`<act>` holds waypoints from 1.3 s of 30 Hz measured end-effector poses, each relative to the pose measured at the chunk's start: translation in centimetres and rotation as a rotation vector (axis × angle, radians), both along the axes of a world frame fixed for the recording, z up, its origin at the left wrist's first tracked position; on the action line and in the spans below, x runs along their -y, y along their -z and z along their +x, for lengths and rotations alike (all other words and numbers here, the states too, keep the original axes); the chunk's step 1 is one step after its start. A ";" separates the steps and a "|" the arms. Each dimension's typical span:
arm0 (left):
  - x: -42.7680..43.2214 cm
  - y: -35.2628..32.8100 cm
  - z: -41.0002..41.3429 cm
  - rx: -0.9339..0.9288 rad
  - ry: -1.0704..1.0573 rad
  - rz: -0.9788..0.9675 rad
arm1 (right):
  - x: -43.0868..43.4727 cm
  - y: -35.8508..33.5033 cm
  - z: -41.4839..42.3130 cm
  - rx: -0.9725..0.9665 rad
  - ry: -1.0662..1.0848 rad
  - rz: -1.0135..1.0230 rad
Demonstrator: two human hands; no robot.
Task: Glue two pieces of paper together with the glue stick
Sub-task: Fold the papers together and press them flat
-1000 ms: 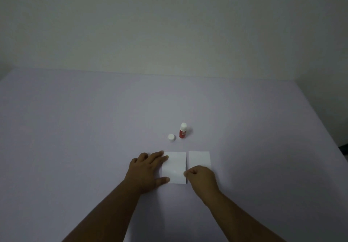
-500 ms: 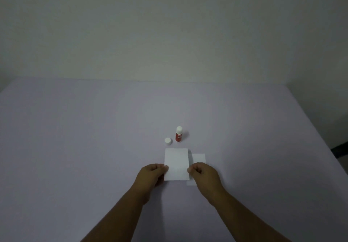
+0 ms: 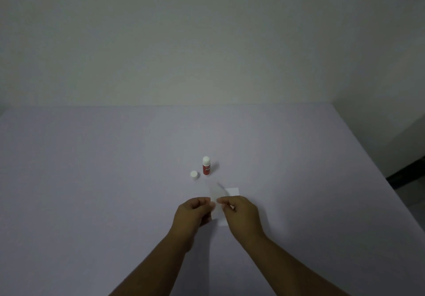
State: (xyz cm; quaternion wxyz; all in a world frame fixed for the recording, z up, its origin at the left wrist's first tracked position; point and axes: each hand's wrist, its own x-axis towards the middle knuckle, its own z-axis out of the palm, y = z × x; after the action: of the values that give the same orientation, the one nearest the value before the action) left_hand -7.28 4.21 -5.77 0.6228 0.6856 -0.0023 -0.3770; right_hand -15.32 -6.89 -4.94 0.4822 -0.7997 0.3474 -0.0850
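Observation:
My left hand [image 3: 193,214] and my right hand [image 3: 239,212] both pinch one white paper piece [image 3: 215,193], which is lifted off the table, blurred and tilted. The second white paper piece [image 3: 232,191] lies flat on the table just beyond my right hand, partly hidden by it. A red glue stick [image 3: 206,166] stands upright and uncapped, its white glue tip showing, a short way beyond the papers. Its white cap [image 3: 194,174] sits on the table just left of it.
The work surface is a pale lilac table [image 3: 92,180] that ends at a plain wall at the back. Its right edge [image 3: 377,176] drops off to a dark floor at the far right.
Both hands took the left paper piece by its near corners, lifted it off the table and swung it to the right over the second piece. The view tilted up slightly.

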 end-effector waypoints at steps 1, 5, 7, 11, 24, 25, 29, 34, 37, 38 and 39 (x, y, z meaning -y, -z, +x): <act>0.2 -0.1 -0.2 0.010 -0.004 0.001 | 0.2 -0.1 -0.1 -0.004 0.005 0.041; 0.6 -0.5 -1.1 0.042 0.000 0.001 | 0.5 -0.2 -0.7 0.005 0.061 0.188; 0.7 -0.6 -1.5 0.062 0.001 -0.001 | 0.5 -0.2 -0.9 0.010 0.103 0.206; 1.1 -0.8 -2.4 0.046 -0.012 -0.009 | 0.8 0.1 -1.3 0.008 0.138 0.187; 0.8 0.7 -0.8 0.157 0.030 0.286 | 3.2 1.3 -2.4 -0.048 0.143 0.196; 0.8 0.8 -0.6 0.129 0.041 0.278 | 3.5 1.5 -2.5 -0.056 0.142 0.207; 1.5 1.0 -0.5 0.071 0.041 0.302 | 4.5 2.1 -2.4 -0.116 0.130 0.167; 2.5 1.6 -0.2 0.034 0.008 0.291 | 5.6 2.9 -2.0 -0.182 0.120 0.095; 2.9 2.1 -0.1 0.038 0.003 0.322 | 6.2 3.4 -1.8 -0.204 0.083 0.062; 3.0 2.3 -0.1 0.064 0.018 0.350 | 6.3 3.6 -1.7 -0.210 0.072 0.052; 3.0 2.4 -0.2 0.094 0.040 0.381 | 6.4 3.8 -1.7 -0.216 0.062 0.043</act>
State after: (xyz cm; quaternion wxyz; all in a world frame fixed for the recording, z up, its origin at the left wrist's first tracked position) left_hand -7.46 1.23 -8.18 0.4733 0.8077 0.0261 -0.3505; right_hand -17.02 -13.30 -8.72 0.4561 -0.7826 0.4237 -0.0056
